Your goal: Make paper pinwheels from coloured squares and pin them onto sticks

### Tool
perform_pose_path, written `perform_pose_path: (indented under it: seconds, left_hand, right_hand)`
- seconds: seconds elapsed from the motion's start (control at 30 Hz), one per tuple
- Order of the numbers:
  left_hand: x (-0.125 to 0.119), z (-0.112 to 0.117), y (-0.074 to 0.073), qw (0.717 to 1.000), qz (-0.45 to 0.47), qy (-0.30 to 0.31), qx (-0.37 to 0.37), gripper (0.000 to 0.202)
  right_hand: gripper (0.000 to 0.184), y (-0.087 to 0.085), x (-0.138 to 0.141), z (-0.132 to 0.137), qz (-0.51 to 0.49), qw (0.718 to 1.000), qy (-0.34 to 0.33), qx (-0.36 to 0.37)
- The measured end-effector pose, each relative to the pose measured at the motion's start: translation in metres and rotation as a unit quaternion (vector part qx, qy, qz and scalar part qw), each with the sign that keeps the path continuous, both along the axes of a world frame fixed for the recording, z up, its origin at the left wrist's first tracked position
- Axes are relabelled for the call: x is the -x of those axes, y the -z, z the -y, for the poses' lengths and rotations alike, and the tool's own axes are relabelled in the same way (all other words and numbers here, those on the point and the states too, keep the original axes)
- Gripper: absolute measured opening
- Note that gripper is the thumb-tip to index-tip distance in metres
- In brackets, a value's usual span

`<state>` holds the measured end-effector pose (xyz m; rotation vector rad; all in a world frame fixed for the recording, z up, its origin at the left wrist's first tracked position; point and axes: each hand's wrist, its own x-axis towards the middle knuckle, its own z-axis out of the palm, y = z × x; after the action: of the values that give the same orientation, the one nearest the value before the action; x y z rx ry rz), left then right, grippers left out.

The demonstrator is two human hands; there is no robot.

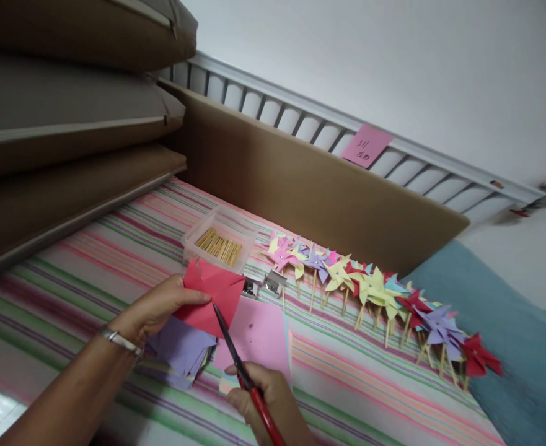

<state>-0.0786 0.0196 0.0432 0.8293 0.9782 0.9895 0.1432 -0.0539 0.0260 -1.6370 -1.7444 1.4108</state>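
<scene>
head view: scissors (pixel 247 378) handle hidden in right hand (pixel 273 402)

Soft even daylight, motion blur at right edge.

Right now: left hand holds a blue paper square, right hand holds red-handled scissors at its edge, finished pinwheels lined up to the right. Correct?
Not quite. The head view shows the paper square in the left hand is red, not blue. The rest stands: the right hand holds the red-handled scissors at its edge, and the finished pinwheels line up to the right.
</scene>
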Motion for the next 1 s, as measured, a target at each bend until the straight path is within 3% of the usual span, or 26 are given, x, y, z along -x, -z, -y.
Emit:
perform_pose_path:
  seconds: [0.23, 0.4, 0.5, 0.6, 0.7, 0.8, 0.9, 1.0]
  left_hand:
    - [0.002, 0.000, -0.002, 1.000, -0.019, -0.019, 0.013, 0.021]
    - [0.007, 0.000, 0.001, 1.000, 0.005, -0.015, 0.019, 0.025]
    - [0.003, 0.002, 0.004, 1.000, -0.013, 0.018, 0.020, 0.023]
    - [-0.014, 0.005, 0.009, 0.995, -0.050, 0.084, 0.033, 0.020]
    - [-0.037, 0.009, 0.016, 0.982, -0.066, 0.176, 0.022, 0.021]
    - [-0.059, 0.013, 0.022, 0.966, -0.066, 0.249, 0.000, 0.015]
    - [-0.070, 0.014, 0.026, 0.963, -0.052, 0.265, 0.008, 0.009]
    - [-0.075, 0.012, 0.026, 0.974, -0.020, 0.227, 0.018, 0.016]
  right_hand:
    - [0.026, 0.003, 0.001, -0.001, 0.013, 0.999, -0.009, -0.032]
    - [0.027, 0.003, -0.022, -0.009, 0.045, 0.991, 0.021, -0.122]
    - [0.038, 0.004, -0.040, -0.017, 0.008, 0.980, 0.075, -0.183]
    - [0.047, 0.003, -0.047, -0.021, -0.085, 0.969, 0.078, -0.218]
    - [0.047, 0.002, -0.044, -0.019, -0.165, 0.958, 0.074, -0.220]
    - [0.043, 0.001, -0.037, -0.017, -0.182, 0.959, 0.090, -0.196]
    - [0.036, 0.000, -0.034, -0.017, -0.161, 0.961, 0.125, -0.188]
    - [0.031, 0.000, -0.036, -0.020, -0.197, 0.941, 0.200, -0.187]
